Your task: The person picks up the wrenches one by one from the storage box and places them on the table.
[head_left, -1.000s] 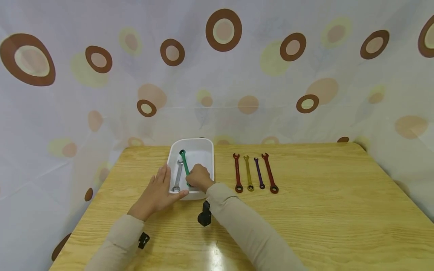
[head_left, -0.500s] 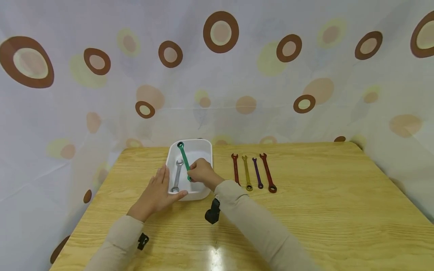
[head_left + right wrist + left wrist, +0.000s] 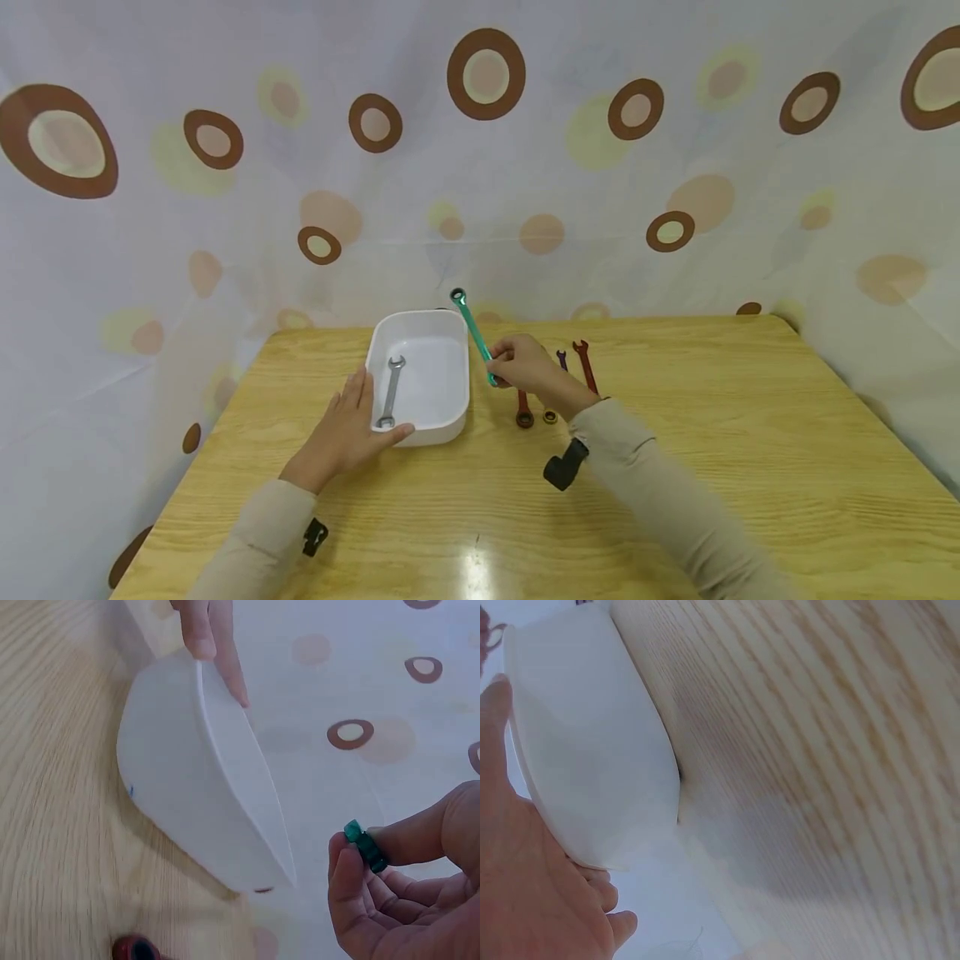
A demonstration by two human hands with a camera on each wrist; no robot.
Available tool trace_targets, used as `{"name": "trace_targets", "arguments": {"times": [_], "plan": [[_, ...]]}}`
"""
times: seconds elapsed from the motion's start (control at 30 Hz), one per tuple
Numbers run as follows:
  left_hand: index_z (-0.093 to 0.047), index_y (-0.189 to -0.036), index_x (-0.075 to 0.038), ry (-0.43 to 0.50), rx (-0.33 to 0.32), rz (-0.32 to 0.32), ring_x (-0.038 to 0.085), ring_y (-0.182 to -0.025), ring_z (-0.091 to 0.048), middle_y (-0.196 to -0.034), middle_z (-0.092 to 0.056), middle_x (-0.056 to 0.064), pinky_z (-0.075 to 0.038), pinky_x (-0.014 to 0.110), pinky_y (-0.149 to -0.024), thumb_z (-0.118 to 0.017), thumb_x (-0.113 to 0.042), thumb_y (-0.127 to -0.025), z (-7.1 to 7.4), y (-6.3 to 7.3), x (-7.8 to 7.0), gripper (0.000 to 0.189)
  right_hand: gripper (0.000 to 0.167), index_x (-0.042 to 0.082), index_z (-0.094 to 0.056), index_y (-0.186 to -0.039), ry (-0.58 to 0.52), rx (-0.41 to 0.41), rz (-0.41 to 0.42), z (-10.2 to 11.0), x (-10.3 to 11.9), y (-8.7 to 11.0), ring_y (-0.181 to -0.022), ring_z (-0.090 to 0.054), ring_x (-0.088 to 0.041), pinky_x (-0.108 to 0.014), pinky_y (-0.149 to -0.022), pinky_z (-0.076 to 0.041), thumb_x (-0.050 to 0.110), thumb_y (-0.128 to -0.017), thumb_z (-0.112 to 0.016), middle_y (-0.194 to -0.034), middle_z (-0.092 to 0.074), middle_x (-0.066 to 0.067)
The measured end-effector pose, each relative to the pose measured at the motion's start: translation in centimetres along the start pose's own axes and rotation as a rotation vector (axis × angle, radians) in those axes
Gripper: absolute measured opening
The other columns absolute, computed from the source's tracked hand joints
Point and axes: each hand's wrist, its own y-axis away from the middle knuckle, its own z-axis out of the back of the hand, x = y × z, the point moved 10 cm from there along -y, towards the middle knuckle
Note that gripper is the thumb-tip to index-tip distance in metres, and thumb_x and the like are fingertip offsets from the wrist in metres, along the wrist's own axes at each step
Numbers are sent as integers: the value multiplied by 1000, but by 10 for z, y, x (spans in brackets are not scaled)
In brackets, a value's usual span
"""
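My right hand (image 3: 528,367) pinches a green ratcheting combination wrench (image 3: 474,327) near its lower end, just right of a white plastic tray (image 3: 450,427). The wrench's ring end points up and away, and in the right wrist view the thumb and fingertips grip its green end (image 3: 365,846). My left hand (image 3: 341,429) rests against the tray's near left corner, fingers straight along the left side and thumb on the front rim. Inside the tray, on its left, lies a silver wrench (image 3: 392,392).
Right of the tray lies a row of wrenches, partly hidden behind my right hand and forearm: a red one (image 3: 524,414), a yellow one (image 3: 551,417), a purple one (image 3: 562,359) and another red one (image 3: 586,365). A patterned curtain (image 3: 420,200) hangs behind the wooden table (image 3: 420,517).
My right hand has lifted the green wrench out of the tray and carried it right, past the tray's right rim. The left hand stays at the tray's corner.
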Motion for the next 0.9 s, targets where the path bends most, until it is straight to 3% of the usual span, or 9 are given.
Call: {"name": "trace_targets", "arguments": {"times": [0.23,0.43,0.63,0.9], "plan": [[-7,-148,12,2,-14,3,43,-144,-5,-157,-2,27,-11,57,-115,-46,-76,-83,1,3,3,116,27,-11,-52,-119,73,-34,-3,60,-26,25,-85,-62,-19,-34,-80,-56,6,-98,-51,-98,-58,-15],[-6,-148,12,9,-10,4,43,-144,-5,-157,-2,28,-11,57,-115,-46,-76,-83,2,4,3,116,32,-16,-47,-124,88,-78,-53,102,-63,46,-86,-61,-19,-37,-82,-55,5,-99,-49,-102,-58,-17],[-7,-148,12,-8,-17,-1,43,-144,-5,-157,-2,27,-12,57,-114,-45,-76,-83,3,2,3,116,34,-20,-45,-123,91,-94,-93,126,-95,60,-82,-62,-14,-36,-81,-55,4,-99,-47,-101,-60,-20],[-7,-148,11,2,-21,-7,43,-145,-5,-157,0,27,-13,57,-114,-45,-76,-83,2,1,3,115,39,-25,-42,-123,103,-102,-168,141,-136,59,-76,-61,-9,-26,-71,-56,4,-98,-50,-101,-59,-22]]}}
